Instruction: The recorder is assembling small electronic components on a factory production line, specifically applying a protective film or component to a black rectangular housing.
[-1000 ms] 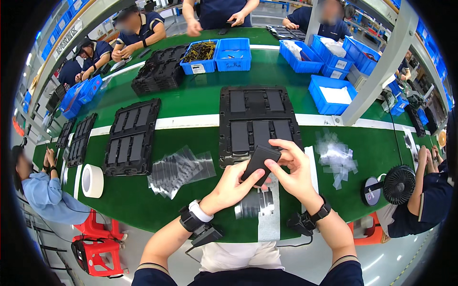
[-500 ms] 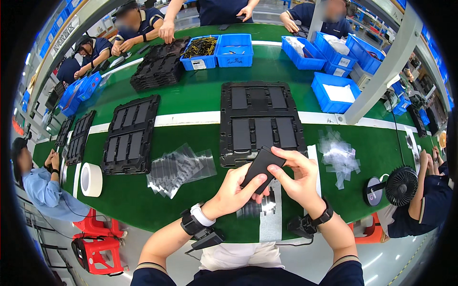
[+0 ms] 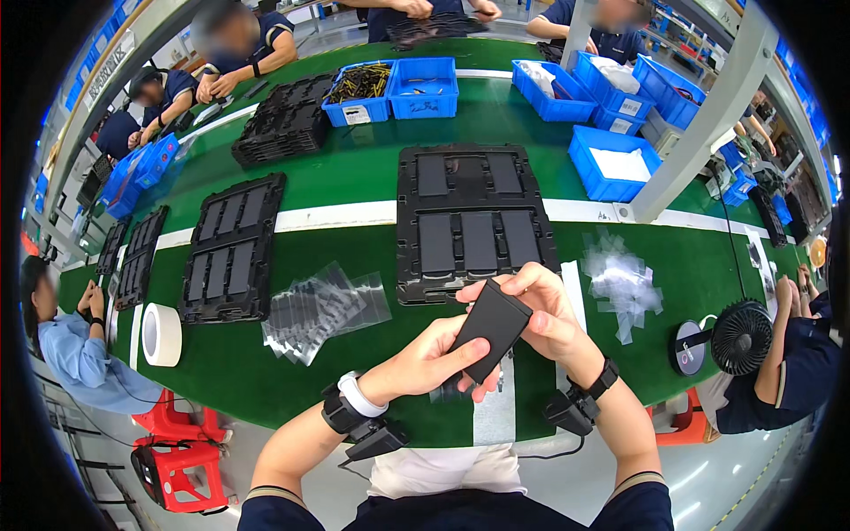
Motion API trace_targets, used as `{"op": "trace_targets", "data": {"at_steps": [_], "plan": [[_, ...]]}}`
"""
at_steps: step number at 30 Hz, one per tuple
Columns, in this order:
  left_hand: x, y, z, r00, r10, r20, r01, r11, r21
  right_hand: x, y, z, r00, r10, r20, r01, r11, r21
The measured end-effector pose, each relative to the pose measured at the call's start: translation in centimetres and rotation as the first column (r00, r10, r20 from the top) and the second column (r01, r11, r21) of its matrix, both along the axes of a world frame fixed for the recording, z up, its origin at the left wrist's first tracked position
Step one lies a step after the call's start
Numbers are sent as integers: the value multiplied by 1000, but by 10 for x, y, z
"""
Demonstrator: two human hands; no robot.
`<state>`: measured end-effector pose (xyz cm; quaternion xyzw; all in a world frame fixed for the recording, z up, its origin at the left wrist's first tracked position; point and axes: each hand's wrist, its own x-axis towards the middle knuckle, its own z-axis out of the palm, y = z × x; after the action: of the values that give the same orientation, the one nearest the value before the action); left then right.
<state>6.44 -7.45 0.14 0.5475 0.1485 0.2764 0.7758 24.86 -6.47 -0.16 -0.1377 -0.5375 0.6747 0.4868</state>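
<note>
A flat black rectangular block (image 3: 493, 329) is held up over the near side of the table, tilted, with one narrow side showing. My left hand (image 3: 431, 358) grips its lower left part, thumb across the broad face and fingers beneath. Around the upper right end, my right hand (image 3: 553, 323) closes with thumb and fingers at the edge. Just beyond my hands lies a black tray (image 3: 478, 203) with similar dark flat pieces in its slots; one upper slot has none. Below my hands, clear film partly shows on a pale strip (image 3: 494, 425).
Clear plastic sheets (image 3: 323, 310) lie left, more film pieces (image 3: 622, 285) right. A tape roll (image 3: 162, 334), another loaded tray (image 3: 232, 243) and a small fan (image 3: 742, 338) flank me. Beyond are stacked trays (image 3: 282, 124), blue bins (image 3: 423, 99) and a metal post (image 3: 708, 124). Co-workers sit around.
The block has turned in my hands, showing more of its side, and my right fingers have shifted along its edge. Across the table, a person has lifted a black tray off the stack.
</note>
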Motion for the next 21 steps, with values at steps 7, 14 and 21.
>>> {"op": "trace_targets", "data": {"at_steps": [7,14,21], "plan": [[2,-1,-3,997,-77,-6,77,995,56,2,-2,3,995,52,-85,-56,998,-42],[1,2,-1,890,311,-333,-129,873,471,31,-27,43,961,-218,170,190,968,163],[0,3,-12,776,478,-412,38,616,787,37,-84,34,235,-469,851,-104,859,502]]}}
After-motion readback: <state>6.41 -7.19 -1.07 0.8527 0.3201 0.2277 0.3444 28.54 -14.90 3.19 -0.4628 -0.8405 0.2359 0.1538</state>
